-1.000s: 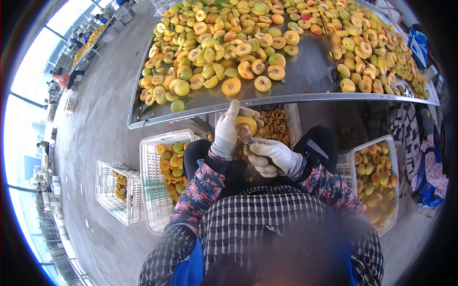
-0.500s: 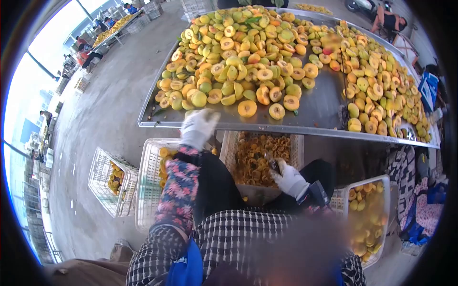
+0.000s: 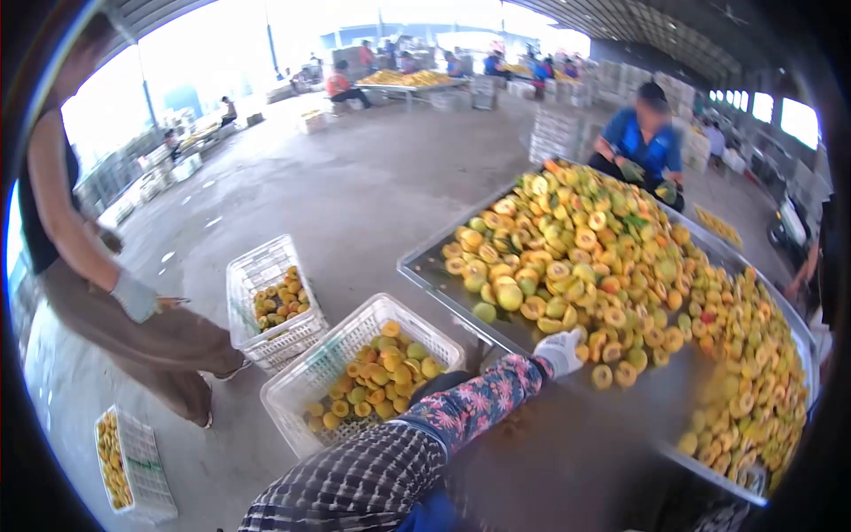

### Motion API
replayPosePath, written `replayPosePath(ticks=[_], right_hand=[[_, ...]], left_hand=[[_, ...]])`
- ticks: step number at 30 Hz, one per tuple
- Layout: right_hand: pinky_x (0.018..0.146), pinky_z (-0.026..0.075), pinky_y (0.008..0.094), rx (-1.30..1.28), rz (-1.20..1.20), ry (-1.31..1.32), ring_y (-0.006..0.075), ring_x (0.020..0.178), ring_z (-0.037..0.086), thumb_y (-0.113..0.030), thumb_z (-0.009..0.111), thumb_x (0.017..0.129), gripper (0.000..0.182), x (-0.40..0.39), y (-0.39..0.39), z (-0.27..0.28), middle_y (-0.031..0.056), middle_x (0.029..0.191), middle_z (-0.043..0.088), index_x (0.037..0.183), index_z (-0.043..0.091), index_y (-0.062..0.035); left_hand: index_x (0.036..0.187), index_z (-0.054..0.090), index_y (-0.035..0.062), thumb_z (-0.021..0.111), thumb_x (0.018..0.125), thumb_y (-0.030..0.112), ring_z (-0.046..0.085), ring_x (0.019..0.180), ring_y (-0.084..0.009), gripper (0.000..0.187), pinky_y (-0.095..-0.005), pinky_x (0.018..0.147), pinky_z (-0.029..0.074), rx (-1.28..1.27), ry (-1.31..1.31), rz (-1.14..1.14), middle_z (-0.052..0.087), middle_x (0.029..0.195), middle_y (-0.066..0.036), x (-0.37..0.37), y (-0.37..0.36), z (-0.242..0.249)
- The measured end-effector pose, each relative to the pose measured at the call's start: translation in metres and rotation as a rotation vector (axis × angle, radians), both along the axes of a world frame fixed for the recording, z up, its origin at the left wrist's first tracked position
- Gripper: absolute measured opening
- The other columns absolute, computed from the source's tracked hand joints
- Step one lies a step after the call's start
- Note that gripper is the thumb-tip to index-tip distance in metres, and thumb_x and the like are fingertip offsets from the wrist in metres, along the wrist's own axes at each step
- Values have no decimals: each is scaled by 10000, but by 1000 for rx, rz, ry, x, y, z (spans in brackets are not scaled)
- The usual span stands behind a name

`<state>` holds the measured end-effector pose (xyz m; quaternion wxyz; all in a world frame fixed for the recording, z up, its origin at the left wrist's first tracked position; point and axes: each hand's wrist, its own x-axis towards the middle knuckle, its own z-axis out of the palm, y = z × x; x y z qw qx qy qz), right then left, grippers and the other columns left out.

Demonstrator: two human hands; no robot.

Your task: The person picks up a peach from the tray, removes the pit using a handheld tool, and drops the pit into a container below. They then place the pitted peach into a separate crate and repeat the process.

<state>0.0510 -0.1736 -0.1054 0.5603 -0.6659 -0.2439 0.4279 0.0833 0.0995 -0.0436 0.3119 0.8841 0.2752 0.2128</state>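
My left hand (image 3: 560,352), in a white glove, reaches over the near edge of the metal table (image 3: 576,390). Its fingers are curled round a yellow peach half (image 3: 582,353) at the border of the pile. Halved peaches (image 3: 612,275), many with a brown hollow in the cut face, are heaped beyond it. The floral sleeve (image 3: 479,403) stretches across the near side of a white crate (image 3: 297,381) that holds peaches (image 3: 381,381). My right hand does not show; a blurred patch covers the lower middle.
A second white crate (image 3: 244,284) with fruit stands behind the first, another (image 3: 146,479) at lower left. At left a person (image 3: 66,230) stands with a gloved hand (image 3: 135,297) holding a thin tool. Across the table sits a co-worker in a blue vest (image 3: 651,142).
The view has swung left and up. My left hand has moved from the table's front edge to the peaches. My right hand, earlier holding a small tool over the lower crate, has left view.
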Motion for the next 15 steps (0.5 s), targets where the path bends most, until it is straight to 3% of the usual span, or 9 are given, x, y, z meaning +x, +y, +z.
replayPosePath(ticks=[1,3,6,7,8,9,11,12,15], right_hand=[[465,403,264,-15,-8,-1,97,536,493,-141,608,915,162,1,0,-2,7,678,513,1021,507,-73],[428,392,234,-54,-8,35,64,512,468,-115,564,941,186,0,-1,-7,-10,682,492,1116,507,-94],[535,466,288,27,64,117,145,624,514,-208,504,1011,422,16,-6,-37,17,798,549,1405,369,-141],[556,357,287,-107,145,301,166,617,410,-663,367,935,777,18,4,-43,2,750,486,1443,398,-75],[489,373,254,120,99,310,109,559,433,-372,442,948,499,21,2,-50,-4,725,495,1359,433,-89],[423,389,222,341,8,306,53,501,456,-81,517,961,318,6,15,1,-10,699,503,1274,469,-102],[518,462,227,219,-37,162,86,573,523,-30,479,960,484,9,22,24,29,796,591,1429,366,-63],[638,484,294,249,-64,-198,151,712,577,-32,487,953,390,7,27,50,70,891,627,1339,429,-23],[678,494,441,192,17,-762,419,813,636,-117,580,915,305,-2,49,130,253,892,627,1188,497,-10]], left_hand=[[1159,537,55,640,776,406,606,1005,-391,530,-443,857,488,-69,-3,8,650,1041,-203,-13,-3,21],[1257,514,60,711,792,305,636,980,-264,561,-360,842,503,-337,-174,-45,662,1036,-143,-32,0,34],[1291,529,48,747,813,148,610,948,-139,535,-270,837,504,-1037,-661,-160,655,1042,-64,-39,4,10],[1243,559,32,732,821,99,620,971,-167,461,-282,841,515,-1153,-625,-54,648,1077,-67,-56,-3,24],[1225,563,30,708,833,89,626,995,-195,422,-326,856,525,-1293,-712,-233,646,1093,-93,-75,-5,28],[1206,560,23,664,852,79,629,1014,-243,373,-384,854,533,-1282,-876,-258,641,1104,-117,-81,-8,13],[1220,523,17,602,873,70,624,1026,-310,360,-442,875,536,-1618,-882,-177,620,1117,-153,-110,-32,52],[1248,497,24,571,889,74,623,1029,-312,370,-455,888,534,-1628,-878,-167,617,1111,-156,-108,-35,45],[1286,460,33,503,976,277,619,987,-271,397,-424,862,529,-1471,-895,-207,606,1125,-142,-108,-52,51]])
